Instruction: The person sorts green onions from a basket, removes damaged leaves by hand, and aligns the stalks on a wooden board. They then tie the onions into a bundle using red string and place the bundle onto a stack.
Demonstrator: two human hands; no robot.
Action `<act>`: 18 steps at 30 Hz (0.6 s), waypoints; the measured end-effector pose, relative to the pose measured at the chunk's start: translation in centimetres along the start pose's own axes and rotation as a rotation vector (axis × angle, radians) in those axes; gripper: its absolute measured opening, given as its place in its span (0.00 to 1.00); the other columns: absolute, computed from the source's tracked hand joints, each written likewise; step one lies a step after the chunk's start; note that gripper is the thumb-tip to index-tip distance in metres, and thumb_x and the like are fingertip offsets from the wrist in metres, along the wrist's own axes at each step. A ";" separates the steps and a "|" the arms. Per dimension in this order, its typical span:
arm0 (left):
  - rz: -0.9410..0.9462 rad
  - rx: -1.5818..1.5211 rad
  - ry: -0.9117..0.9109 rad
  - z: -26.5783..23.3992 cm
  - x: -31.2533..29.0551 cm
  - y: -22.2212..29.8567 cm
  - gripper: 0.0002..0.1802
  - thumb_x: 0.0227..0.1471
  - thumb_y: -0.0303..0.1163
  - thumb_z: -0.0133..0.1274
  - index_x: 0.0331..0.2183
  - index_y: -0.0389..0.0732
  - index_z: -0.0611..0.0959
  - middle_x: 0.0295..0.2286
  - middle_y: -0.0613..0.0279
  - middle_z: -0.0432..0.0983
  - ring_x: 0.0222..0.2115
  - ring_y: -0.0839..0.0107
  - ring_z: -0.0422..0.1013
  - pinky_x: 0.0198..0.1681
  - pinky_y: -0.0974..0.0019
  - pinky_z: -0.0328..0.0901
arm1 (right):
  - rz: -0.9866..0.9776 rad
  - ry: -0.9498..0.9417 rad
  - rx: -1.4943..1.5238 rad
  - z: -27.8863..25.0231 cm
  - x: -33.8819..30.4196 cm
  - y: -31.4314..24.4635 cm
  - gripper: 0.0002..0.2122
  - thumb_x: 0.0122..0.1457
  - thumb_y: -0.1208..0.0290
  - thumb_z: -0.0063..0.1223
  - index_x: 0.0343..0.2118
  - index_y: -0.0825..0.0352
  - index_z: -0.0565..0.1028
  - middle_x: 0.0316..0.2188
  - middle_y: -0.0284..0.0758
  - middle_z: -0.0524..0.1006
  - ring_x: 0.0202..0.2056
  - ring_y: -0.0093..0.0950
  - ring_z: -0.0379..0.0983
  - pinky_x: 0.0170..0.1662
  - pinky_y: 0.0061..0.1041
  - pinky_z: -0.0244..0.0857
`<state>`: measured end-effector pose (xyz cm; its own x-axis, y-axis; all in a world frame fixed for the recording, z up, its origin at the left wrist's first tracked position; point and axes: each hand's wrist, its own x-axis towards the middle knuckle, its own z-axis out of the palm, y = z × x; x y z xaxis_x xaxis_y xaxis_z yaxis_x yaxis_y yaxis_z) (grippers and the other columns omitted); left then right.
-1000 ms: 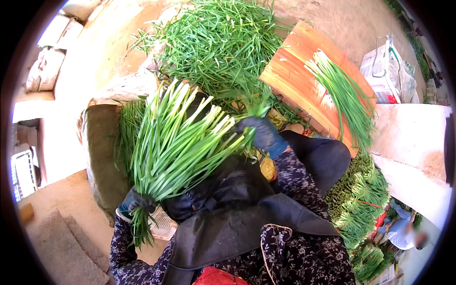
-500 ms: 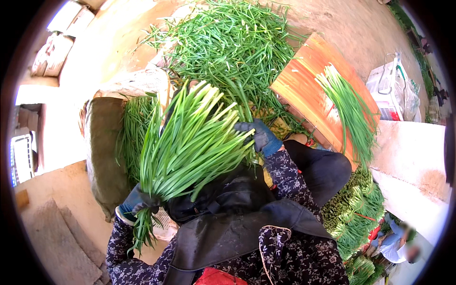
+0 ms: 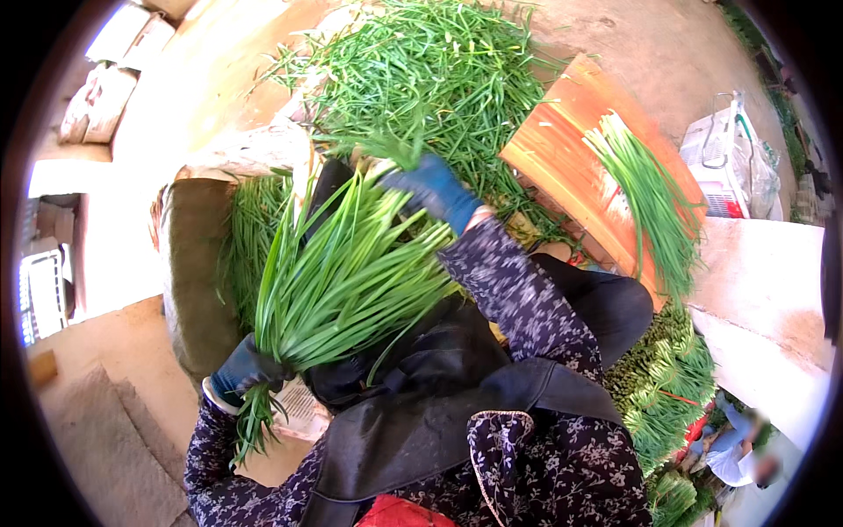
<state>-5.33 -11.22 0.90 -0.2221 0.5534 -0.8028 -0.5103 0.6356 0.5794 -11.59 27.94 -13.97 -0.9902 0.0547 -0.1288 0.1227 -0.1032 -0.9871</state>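
Observation:
A large bunch of Chinese chives (image 3: 351, 290) lies fanned out across my lap, pale stem ends up and to the right. My gloved left hand (image 3: 243, 373) is closed round its leaf ends, and the tips hang out below the fist. At the upper stem ends is my gloved right hand (image 3: 435, 189), blurred by motion, its fingers curled. A smeared tuft of loose chive leaves (image 3: 395, 149) shows at these fingers and appears to be held by them. A smaller bunch of chives (image 3: 641, 193) rests on an orange wooden board (image 3: 549, 140) to the right.
Loose green leaves form a big heap (image 3: 421, 70) ahead of me. More chives stand in a covered container (image 3: 198, 263) at left. Stacked chive bundles (image 3: 667, 386) lie at lower right, near a white crate (image 3: 709, 167). Another person (image 3: 738, 457) is at the far right.
My right hand has moved up and left along the stem ends, with the loose leaves swinging over to its left. My left hand keeps its grip, shifted slightly.

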 end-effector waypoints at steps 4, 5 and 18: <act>-0.129 -0.348 0.090 0.0 -1.0 0.6 0.20 0.48 0.17 0.51 0.46 0.32 0.72 0.26 0.43 0.74 0.12 0.75 0.67 0.11 0.75 0.62 | 0.311 0.309 0.287 -6.6 -0.7 1.9 0.08 0.53 0.74 0.60 0.35 0.67 0.74 0.24 0.33 0.76 0.16 0.18 0.65 0.18 0.19 0.58; -0.216 -0.529 0.135 -0.2 -1.1 -0.4 0.20 0.45 0.12 0.51 0.44 0.32 0.74 0.25 0.45 0.75 0.10 0.79 0.65 0.09 0.78 0.59 | 0.385 0.289 0.343 -5.6 -2.4 0.6 0.07 0.53 0.73 0.60 0.32 0.67 0.74 0.23 0.32 0.76 0.15 0.18 0.63 0.15 0.19 0.56; -0.172 -0.101 0.242 1.6 -0.6 6.9 0.21 0.39 0.14 0.58 0.40 0.30 0.77 0.25 0.50 0.79 0.15 0.68 0.73 0.11 0.72 0.66 | 0.005 0.029 -0.945 -7.6 -5.1 7.5 0.16 0.50 0.63 0.57 0.43 0.60 0.76 0.42 0.44 0.73 0.45 0.42 0.72 0.45 0.42 0.68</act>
<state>-7.44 -6.30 5.62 -0.3102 0.2906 -0.9052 -0.6351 0.6451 0.4248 -5.10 34.41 -21.48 -0.9889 0.0827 -0.1231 0.1435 0.7432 -0.6535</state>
